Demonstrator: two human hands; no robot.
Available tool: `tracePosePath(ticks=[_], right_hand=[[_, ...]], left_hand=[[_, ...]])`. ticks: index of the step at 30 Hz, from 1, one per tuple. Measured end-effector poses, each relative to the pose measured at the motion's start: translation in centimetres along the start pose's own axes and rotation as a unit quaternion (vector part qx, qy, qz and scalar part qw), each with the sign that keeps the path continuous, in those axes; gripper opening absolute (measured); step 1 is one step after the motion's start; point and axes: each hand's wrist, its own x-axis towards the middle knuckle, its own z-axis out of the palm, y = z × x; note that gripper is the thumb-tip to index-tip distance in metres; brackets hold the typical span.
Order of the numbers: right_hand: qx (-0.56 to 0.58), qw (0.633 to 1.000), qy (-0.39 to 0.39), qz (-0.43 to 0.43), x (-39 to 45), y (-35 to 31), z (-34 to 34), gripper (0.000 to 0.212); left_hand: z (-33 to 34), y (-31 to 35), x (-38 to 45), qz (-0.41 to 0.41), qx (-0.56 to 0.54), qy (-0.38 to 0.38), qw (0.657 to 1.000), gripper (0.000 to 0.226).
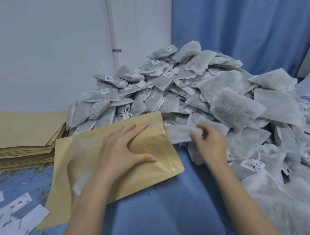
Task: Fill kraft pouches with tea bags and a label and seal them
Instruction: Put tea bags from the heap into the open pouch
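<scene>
- The kraft pouch [117, 166] lies flat on the blue cloth-covered table [169, 206], mouth toward the right; its tan paper is smooth, with a clear window panel showing pale through the left half and a zip strip running near the mouth edge.
- The left hand [123, 151] rests on the pouch near the mouth, fingers spread and mostly straight, thumb splayed toward the zip strip, pressing it down rather than clasping it.
- The right hand [210, 143] sits just right of the pouch mouth, fingertips curled and pinching a white tea bag [180, 133] whose near end lies just beside the opening; motion blur hides the exact finger placement.
- Behind and to the right rises a heap of tea bags [194, 90], soft fibrous grey-white sachets with strings and small barcode tags, spilling to the table's right edge.
- A stack of flat kraft pouches [24, 138] stands at the left, touching the heap's left side.
- Printed paper labels [20, 202] lie scattered at the lower left corner.
- Bare blue cloth lies open in front, between the forearms.
</scene>
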Motion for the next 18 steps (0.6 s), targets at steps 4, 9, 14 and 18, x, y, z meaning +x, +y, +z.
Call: tracePosePath(ticks=[4,9,14,18], right_hand=[[0.115,0.987,0.115,-0.019,0.5,-1.1,-2.5,0.021],[0.231,0.969,-0.090,-0.023,-0.5,-2.9,-3.0,0.021],[0.290,0.898,-0.329,-0.035,-2.0,-4.8,-0.8,0.017],[0.301,0.880,-0.364,-0.040,-2.1,-4.0,-0.5,0.015]], left_hand=[[-0.5,-0.5,0.0,-0.015,-0.004,0.022,1.000,0.089],[-0.6,-0.3,-0.1,-0.013,0.012,0.024,1.000,0.093],[-0.3,0.3,0.4,0.024,-0.056,0.058,0.996,0.053],[-0.1,-0.8,0.0,-0.022,-0.079,-0.019,0.996,0.069]])
